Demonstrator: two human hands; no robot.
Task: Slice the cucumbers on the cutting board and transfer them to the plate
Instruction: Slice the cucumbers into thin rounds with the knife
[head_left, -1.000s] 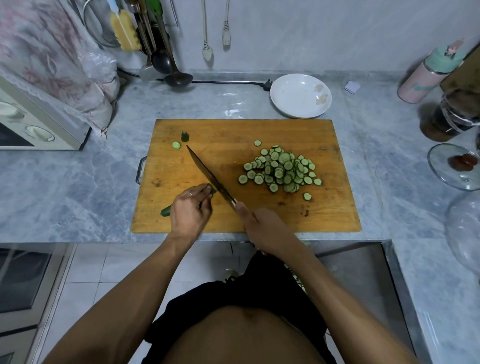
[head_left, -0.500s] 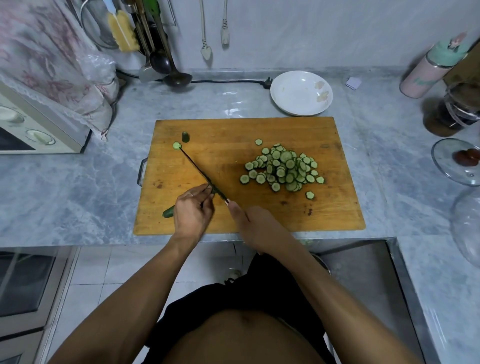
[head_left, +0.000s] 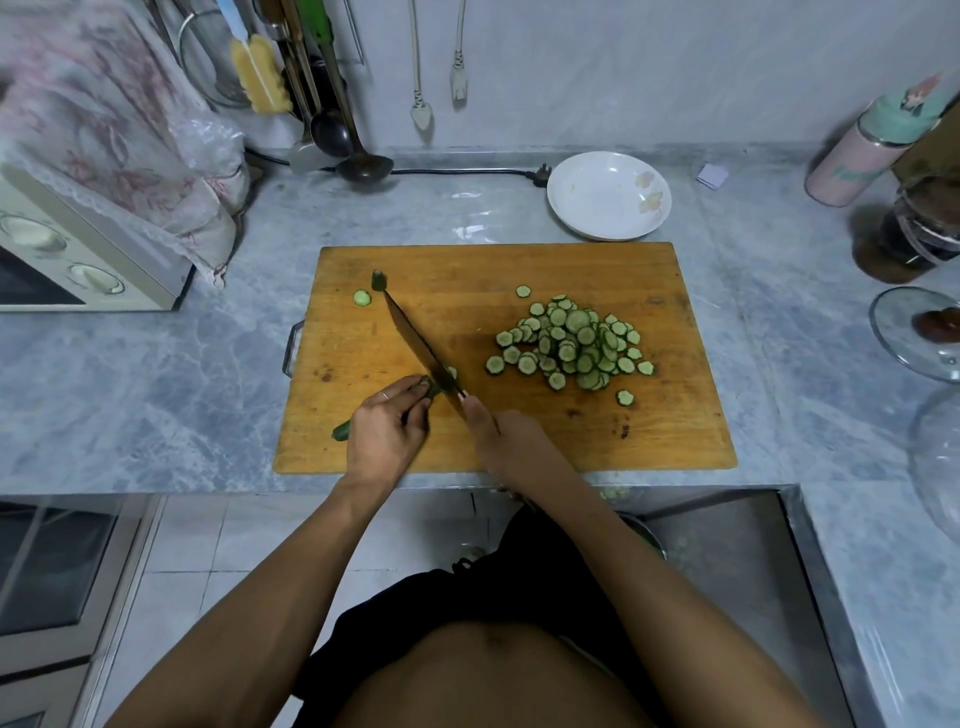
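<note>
Grey marble counter (head_left: 156, 374) under the wooden cutting board (head_left: 519, 426), white wall behind. White plate (head_left: 608, 195) just beyond the board's far edge. Slice pile (head_left: 571, 343) on the board's right half. Your right hand (head_left: 511, 447) grips the knife (head_left: 421, 348); your left hand (head_left: 387, 431), fingers curled, pins the cucumber (head_left: 343, 431) at the board's near-left.

Cutting board (head_left: 519, 280) at frame centre on counter (head_left: 156, 395). Slice pile (head_left: 571, 348) on board's right half. Knife (head_left: 421, 348) diagonal across board's left half; cucumber (head_left: 343, 430) under left hand (head_left: 387, 431) at board's lower left, right hand (head_left: 511, 441) just right. Plate (head_left: 608, 195) above board's upper right corner. Oven (head_left: 78, 260) at left edge.
</note>
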